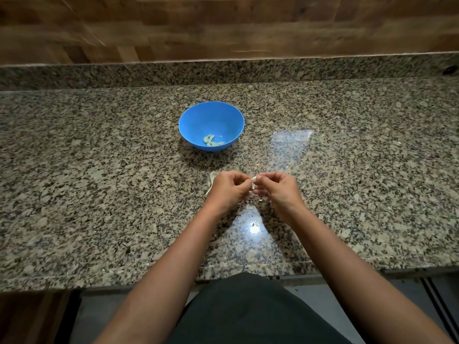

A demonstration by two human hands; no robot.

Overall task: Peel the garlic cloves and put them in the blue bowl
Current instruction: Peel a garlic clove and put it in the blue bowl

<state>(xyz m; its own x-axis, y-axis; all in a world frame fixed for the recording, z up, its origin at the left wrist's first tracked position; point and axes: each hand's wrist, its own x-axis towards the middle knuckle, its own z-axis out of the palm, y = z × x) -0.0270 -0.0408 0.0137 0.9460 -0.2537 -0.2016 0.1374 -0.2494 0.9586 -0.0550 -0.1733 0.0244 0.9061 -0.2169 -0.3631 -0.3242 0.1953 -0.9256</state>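
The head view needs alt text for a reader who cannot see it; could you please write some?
A person's left hand and right hand pinch a garlic clove between them just above a granite counter. Beyond the hands, a blue bowl holds a few peeled cloves, and pale skins lie by the left hand.

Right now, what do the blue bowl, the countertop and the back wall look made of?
Blue bowl: probably plastic, given its uniform saturated colour, thin rim and soft, low sheen.
Countertop: polished granite or a look-alike, with speckled grey, beige and black grain and mirror-like light reflections.
Back wall: wood or wood-look panelling in brown staggered blocks with grain, too blurred to tell which.
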